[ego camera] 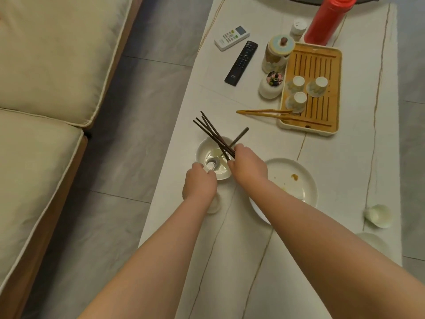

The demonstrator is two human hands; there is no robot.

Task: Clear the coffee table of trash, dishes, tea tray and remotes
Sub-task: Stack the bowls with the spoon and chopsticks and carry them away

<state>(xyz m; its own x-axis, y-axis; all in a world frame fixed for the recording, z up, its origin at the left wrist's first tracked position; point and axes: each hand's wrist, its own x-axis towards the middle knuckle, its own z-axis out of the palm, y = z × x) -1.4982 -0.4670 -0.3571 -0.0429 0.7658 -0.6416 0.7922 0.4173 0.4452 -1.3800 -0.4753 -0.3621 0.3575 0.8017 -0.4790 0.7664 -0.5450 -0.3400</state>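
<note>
A beige sofa [46, 111] runs along the left side. On the white coffee table [253, 261], the left hand [199, 185] grips the near rim of a white bowl [207, 153], fingers curled over the edge. A metal spoon [213, 162] lies inside the bowl. The right hand [247, 166] grasps a bundle of dark chopsticks [212, 132] over the bowl, tips pointing away. Just right of it sits a soiled white plate [299, 180]. Farther back lie a white remote [231, 38] and a black remote [241, 63]. Right of these stands a bamboo tea tray [322, 111] carrying three cups [298, 82], with wooden tongs [262, 112] across its near corner. A red bottle [326, 21] stands behind the tray.
</note>
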